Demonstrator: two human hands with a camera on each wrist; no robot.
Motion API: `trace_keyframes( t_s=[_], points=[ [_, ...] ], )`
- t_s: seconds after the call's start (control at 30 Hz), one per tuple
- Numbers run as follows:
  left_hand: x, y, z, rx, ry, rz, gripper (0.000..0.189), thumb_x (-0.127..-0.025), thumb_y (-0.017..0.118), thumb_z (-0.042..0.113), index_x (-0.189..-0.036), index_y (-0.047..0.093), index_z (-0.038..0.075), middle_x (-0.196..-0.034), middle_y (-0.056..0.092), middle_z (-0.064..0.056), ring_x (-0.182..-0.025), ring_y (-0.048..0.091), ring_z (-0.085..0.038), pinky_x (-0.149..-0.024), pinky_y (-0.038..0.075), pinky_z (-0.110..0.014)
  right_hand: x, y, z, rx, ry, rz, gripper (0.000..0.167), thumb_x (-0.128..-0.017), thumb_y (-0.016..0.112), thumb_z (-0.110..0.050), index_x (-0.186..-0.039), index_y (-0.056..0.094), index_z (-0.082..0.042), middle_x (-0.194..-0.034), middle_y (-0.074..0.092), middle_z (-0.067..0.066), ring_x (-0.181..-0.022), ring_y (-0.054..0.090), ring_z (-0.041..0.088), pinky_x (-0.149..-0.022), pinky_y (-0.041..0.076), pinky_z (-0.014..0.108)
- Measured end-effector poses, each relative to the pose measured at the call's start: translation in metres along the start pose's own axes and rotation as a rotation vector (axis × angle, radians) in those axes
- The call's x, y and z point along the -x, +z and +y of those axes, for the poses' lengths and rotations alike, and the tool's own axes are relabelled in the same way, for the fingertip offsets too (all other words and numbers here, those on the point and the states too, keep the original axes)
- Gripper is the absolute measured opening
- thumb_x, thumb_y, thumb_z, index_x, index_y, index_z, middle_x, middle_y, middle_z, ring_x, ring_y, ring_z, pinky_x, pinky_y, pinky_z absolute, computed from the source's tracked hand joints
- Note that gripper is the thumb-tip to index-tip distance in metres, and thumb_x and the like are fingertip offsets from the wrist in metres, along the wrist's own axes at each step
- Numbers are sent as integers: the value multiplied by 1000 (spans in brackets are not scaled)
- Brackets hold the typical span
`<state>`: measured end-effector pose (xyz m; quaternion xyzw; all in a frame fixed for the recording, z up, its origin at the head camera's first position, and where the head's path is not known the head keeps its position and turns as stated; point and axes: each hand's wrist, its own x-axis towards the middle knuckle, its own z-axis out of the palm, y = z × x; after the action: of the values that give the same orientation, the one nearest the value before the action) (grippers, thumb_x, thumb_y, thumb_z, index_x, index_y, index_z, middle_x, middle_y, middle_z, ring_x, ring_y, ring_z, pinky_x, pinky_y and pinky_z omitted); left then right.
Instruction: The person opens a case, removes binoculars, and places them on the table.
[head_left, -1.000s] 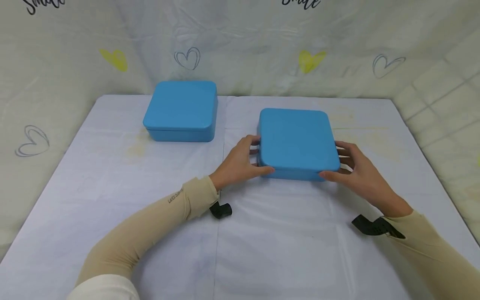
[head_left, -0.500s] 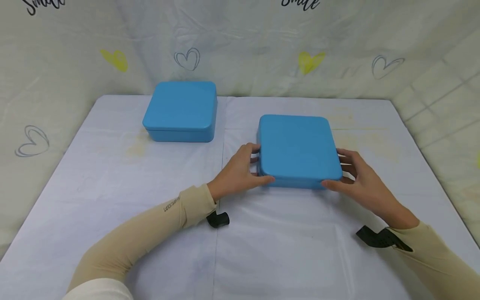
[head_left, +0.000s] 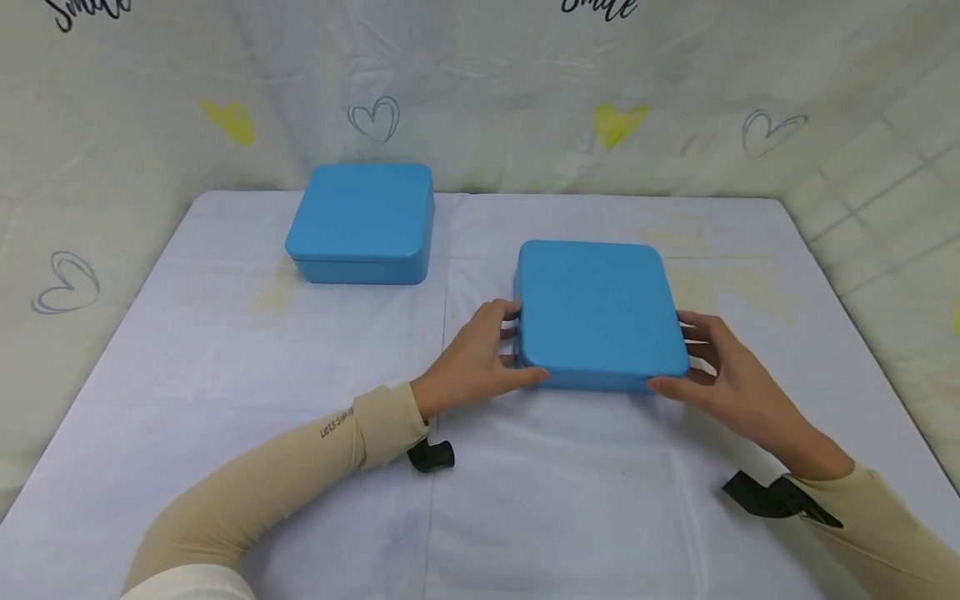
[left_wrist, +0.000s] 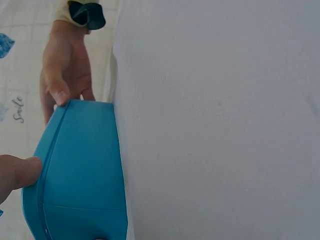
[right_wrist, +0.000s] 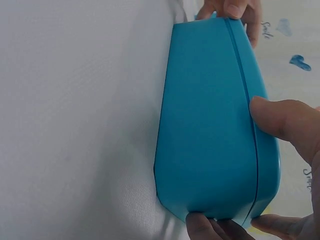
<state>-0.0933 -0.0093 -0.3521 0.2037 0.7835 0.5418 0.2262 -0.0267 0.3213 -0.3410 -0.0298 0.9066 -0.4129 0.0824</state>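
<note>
Between both hands lies a blue lidded box (head_left: 602, 312), its lid closed, on the white-covered table. My left hand (head_left: 480, 358) grips its left side, fingers along the side wall and thumb at the front left corner. On the other side my right hand (head_left: 731, 383) holds it the same way, thumb at the front right corner. In the right wrist view the right thumb presses near the lid seam of the box (right_wrist: 210, 115), with fingertips curled at its side. The left wrist view shows the left thumb on the lid edge of the box (left_wrist: 82, 160).
A second closed blue box (head_left: 363, 217) stands at the back left of the table, apart from the first. The white tablecloth (head_left: 337, 500) spreads in front. Behind hangs a pale curtain (head_left: 487, 100) printed with hearts.
Both hands have drawn the right-hand box toward the front edge of the table, slightly to the right. The back left box has stayed in place.
</note>
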Motion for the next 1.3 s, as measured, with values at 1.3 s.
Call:
trace_keyframes(
  t_s=[1.3],
  points=[
    [20, -11, -3, -33, -17, -26, 80, -89, 80, 38, -154, 38, 15, -139, 59, 0, -125, 63, -16, -99, 59, -30, 7, -14, 13, 42, 82, -40, 68, -103, 65, -33, -158, 31, -14, -158, 40, 14, -116, 42, -21, -82, 47, 2]
  ],
)
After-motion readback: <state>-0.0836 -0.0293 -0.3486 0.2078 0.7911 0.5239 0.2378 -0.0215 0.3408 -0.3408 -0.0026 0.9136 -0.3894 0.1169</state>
